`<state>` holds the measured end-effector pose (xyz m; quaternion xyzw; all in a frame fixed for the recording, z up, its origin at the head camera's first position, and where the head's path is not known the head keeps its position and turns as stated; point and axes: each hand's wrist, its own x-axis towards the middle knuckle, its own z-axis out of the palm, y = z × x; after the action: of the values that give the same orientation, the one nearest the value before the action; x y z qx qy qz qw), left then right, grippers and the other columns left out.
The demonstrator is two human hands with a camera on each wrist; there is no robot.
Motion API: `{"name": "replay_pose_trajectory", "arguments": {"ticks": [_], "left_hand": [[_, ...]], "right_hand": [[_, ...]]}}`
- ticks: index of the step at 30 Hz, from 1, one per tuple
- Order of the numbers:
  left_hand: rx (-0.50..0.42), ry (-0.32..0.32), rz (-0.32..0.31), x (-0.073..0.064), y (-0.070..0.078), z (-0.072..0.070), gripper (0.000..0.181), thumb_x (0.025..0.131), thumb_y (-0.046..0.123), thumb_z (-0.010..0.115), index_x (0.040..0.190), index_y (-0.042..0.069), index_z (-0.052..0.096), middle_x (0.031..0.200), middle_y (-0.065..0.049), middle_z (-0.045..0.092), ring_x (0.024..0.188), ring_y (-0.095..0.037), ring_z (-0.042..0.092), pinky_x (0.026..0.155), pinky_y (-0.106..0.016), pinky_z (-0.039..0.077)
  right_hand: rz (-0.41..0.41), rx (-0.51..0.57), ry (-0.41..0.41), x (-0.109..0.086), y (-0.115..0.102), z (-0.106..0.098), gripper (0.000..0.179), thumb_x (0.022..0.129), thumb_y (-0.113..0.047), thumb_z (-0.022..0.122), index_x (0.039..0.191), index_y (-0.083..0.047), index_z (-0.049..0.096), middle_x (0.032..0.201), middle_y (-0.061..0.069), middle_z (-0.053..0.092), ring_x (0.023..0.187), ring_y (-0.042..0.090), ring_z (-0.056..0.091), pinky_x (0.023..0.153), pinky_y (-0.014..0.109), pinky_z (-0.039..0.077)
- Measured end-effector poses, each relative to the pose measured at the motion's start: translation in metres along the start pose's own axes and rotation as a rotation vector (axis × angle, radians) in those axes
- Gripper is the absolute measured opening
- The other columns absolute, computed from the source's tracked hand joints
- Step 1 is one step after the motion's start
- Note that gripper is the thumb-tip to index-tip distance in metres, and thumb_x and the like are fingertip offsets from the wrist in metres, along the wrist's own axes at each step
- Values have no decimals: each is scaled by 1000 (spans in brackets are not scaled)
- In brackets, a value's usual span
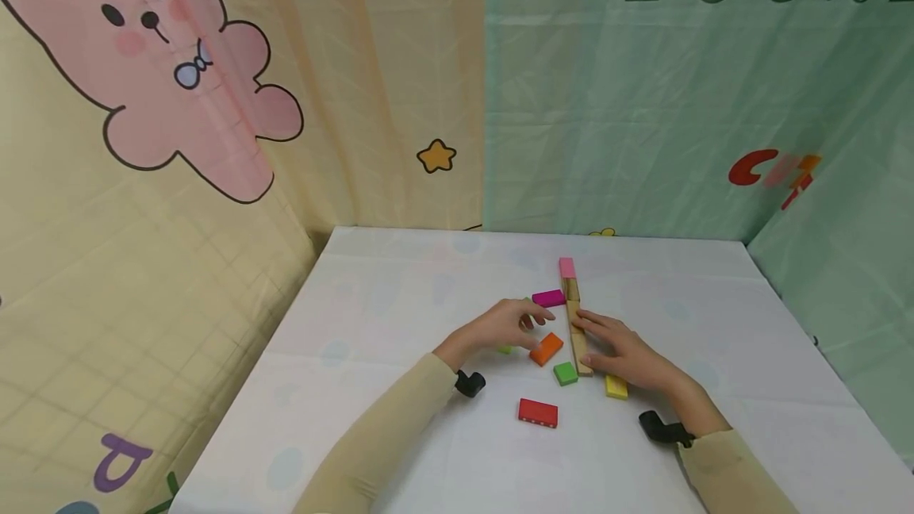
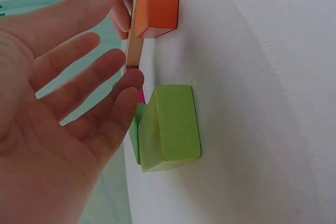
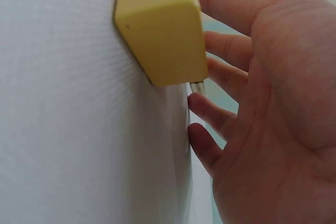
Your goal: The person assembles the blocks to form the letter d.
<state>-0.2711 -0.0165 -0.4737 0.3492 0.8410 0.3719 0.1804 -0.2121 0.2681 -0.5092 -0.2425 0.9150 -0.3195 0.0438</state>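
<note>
A straight row of wooden blocks [image 1: 581,354] with a pink block [image 1: 567,267] at its far end runs away from the person in the head view. My right hand [image 1: 628,350] lies alongside the row, fingertips at its right side, with a yellow block [image 3: 163,40] beside the palm. Over the left side hovers my left hand [image 1: 508,325], fingers loosely spread and holding nothing. Below that hand are an orange block [image 2: 164,3] and a light green block [image 2: 176,124]. A magenta block [image 1: 548,298] lies just beyond it, against the row.
Nearer the person lie a green block [image 1: 566,373] and a red block [image 1: 539,412] with pale dots along its edge. Everything stands on a white-covered table [image 1: 321,419]. Printed curtains [image 1: 400,86] hang behind and along both sides.
</note>
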Motion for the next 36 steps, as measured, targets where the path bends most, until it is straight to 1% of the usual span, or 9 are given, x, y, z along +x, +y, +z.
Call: {"name": "replay_pose_trajectory", "arguments": {"ticks": [4,7,11,14,19,26,31,34,36], "left_hand": [[64,-33,-7,5,3,3,50,87,19,81,134,19,66,118,7,65,101,-8,55,80,-20,50],[120,-66,-12,9,5,4,52,85,19,83,135,20,66,120,10,64,101,-9,55,81,-19,48],[143,-114,-36,10,8,3,56,83,19,85,136,22,66,118,12,62,100,-12,55,79,-20,48],[132,-139,-53,11,9,3,57,82,18,86,136,23,66,116,13,61,100,-12,54,78,-20,49],[178,-174,-38,15,9,2,56,82,18,86,135,22,67,119,15,62,100,-10,54,79,-19,48],[308,-223,9,21,10,5,56,81,20,87,134,20,67,120,8,57,97,-7,51,77,-17,46],[322,-225,23,22,12,5,52,81,23,87,130,17,69,115,7,56,93,-7,51,75,-17,46],[294,-219,24,22,12,5,52,81,25,87,129,16,67,111,8,56,93,-8,51,74,-18,46],[252,-212,20,21,11,6,52,82,24,86,129,16,65,108,8,57,92,-7,52,74,-18,47]], "right_hand": [[-16,2,-3,0,1,1,71,95,-43,68,155,-14,42,162,10,29,144,42,25,104,75,26],[-25,-2,-1,1,3,1,71,95,-43,68,155,-14,42,162,10,29,144,41,26,104,75,27],[-20,-7,-2,1,4,1,71,95,-45,68,154,-15,43,162,10,30,144,41,26,103,74,28],[-21,-11,0,1,4,1,71,95,-44,68,154,-15,43,162,10,29,144,42,26,104,74,27],[-30,-13,6,1,4,1,71,95,-42,68,154,-13,42,162,10,29,144,42,26,104,74,27],[-26,-9,3,0,1,0,70,95,-42,68,154,-13,43,162,11,30,144,42,26,104,74,27],[-12,-13,7,0,0,0,71,95,-41,69,154,-13,42,162,11,29,144,42,26,104,74,27],[-17,-8,8,0,0,0,71,95,-41,69,154,-12,42,162,12,29,144,42,26,104,74,27],[-23,1,7,0,1,0,72,95,-41,70,154,-12,42,162,12,29,144,42,26,105,74,26]]}}
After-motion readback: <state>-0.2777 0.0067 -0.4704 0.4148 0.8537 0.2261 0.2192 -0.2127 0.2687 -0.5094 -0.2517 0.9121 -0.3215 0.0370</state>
